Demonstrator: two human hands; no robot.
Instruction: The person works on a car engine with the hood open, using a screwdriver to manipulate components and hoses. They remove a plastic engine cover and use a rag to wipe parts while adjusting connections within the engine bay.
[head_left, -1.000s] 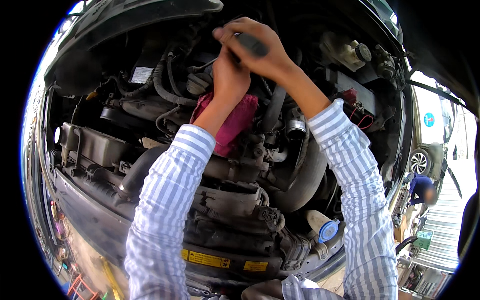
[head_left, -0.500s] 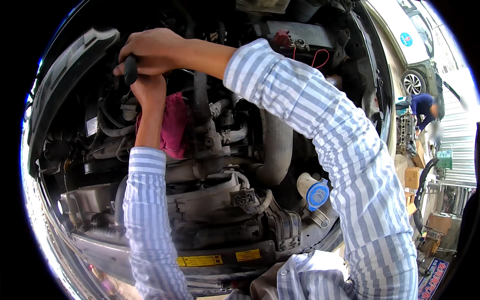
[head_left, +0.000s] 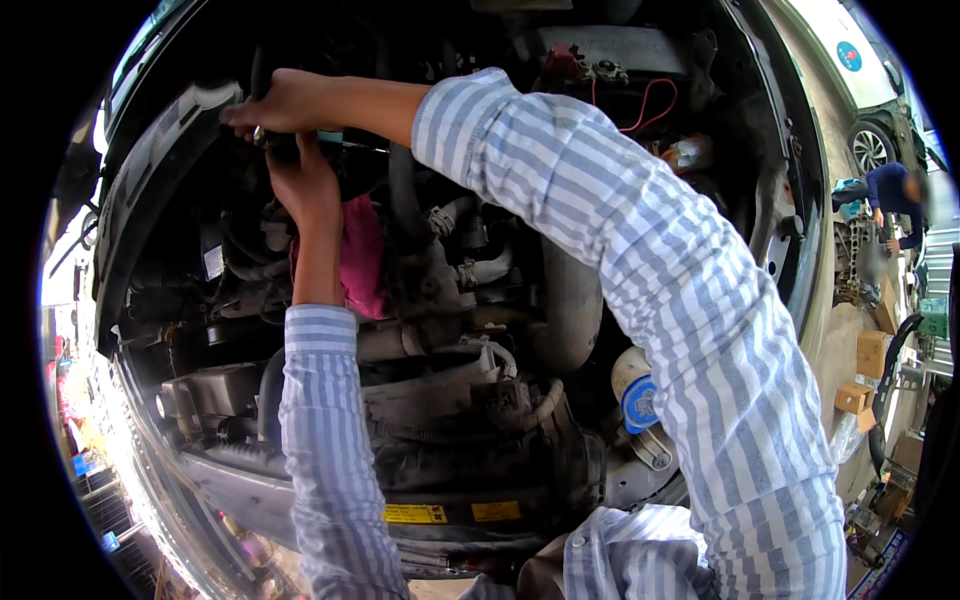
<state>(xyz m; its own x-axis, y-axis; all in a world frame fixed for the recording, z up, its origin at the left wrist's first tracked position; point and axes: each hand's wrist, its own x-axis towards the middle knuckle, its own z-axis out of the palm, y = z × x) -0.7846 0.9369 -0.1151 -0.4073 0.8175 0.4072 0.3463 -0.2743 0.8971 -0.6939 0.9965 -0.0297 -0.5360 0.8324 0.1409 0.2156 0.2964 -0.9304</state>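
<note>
At the back left of an open engine bay, my right hand (head_left: 285, 103) is closed round a tool with a black handle (head_left: 258, 72). The handle points up past my fingers, and a small bit of bright metal shows below them. Just beneath, my left hand (head_left: 308, 190) reaches up into the shadow, its fingers mostly hidden by the right hand and the dark. Beside my left wrist a magenta cloth (head_left: 362, 262) is draped over engine parts. Dark hoses (head_left: 405, 195) run close by on its right.
A washer-fluid filler with a blue cap (head_left: 640, 403) stands under my right forearm. The battery (head_left: 610, 50), with a red terminal cover (head_left: 562, 62), sits at the back. Yellow labels (head_left: 415, 514) mark the front crossmember. Another person (head_left: 893, 205) bends over an engine part at far right.
The black handle has swung from pointing down below my right hand to pointing up above it. The whole scene has shifted slightly rightward as the view turned.
</note>
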